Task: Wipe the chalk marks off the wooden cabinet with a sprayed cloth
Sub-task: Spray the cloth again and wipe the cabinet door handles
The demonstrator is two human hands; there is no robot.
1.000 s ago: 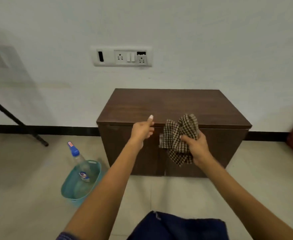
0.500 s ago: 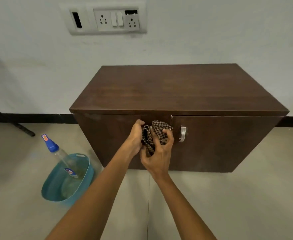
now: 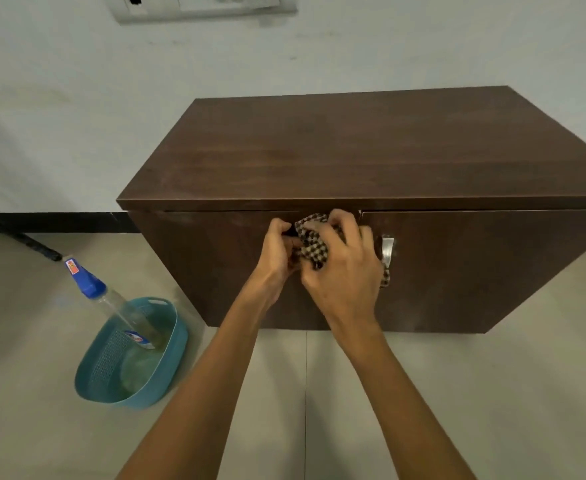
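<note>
A dark brown wooden cabinet (image 3: 371,157) stands against the white wall, with two front doors and a metal handle (image 3: 387,249). In front of the doors, near the top edge, both hands bunch a brown-and-cream checked cloth (image 3: 314,245). My left hand (image 3: 277,252) grips its left side. My right hand (image 3: 345,271) covers it from the right and front, and a corner of cloth hangs below that hand. No chalk marks show on the cabinet top from here.
A teal plastic basket (image 3: 90,382) sits on the tiled floor left of the cabinet, with a clear spray bottle (image 3: 111,303) with a blue cap leaning in it. A black stand leg (image 3: 18,237) crosses the floor at far left. A socket panel (image 3: 201,5) is on the wall above.
A second ago my right hand alone held the cloth up while the left was apart. Both hands have since come together on it in front of the doors. The view moved closer and tilted down.
</note>
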